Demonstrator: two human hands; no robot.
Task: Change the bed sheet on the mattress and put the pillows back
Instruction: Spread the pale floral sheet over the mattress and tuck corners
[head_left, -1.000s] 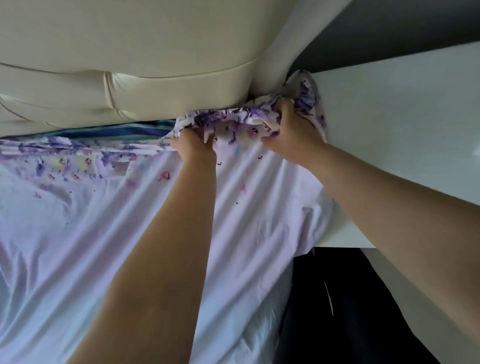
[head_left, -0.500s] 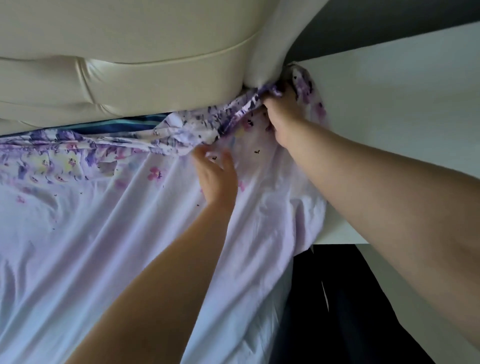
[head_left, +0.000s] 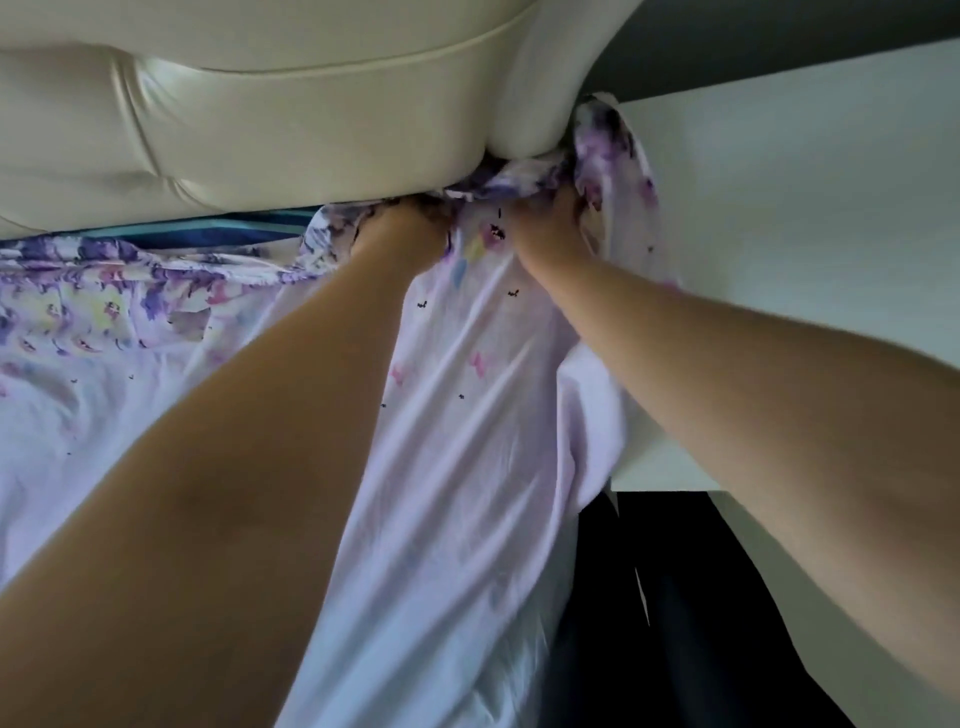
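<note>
Tucking the sheet (head_left: 467, 415) at the bed's head corner is the step in hand, as judged from both hands working where the mattress (head_left: 218, 231) meets the headboard (head_left: 311, 119). The left hand (head_left: 400, 228) is pushed into the bunched floral edge of the sheet; its fingers are buried in cloth, so its state cannot be told. The right hand (head_left: 545, 223) has its fingers curled into the sheet's corner, just beside the white cabinet (head_left: 805, 234). The sheet lies spread over the mattress, its printed hem gathered along the headboard, with a striped strip of mattress left bare there. The next move probably calls for drawing the hem over that strip and pressing it down into the gap. Count: one sheet, one mattress, one headboard, one cabinet, two hands; no pillows in view.
</note>
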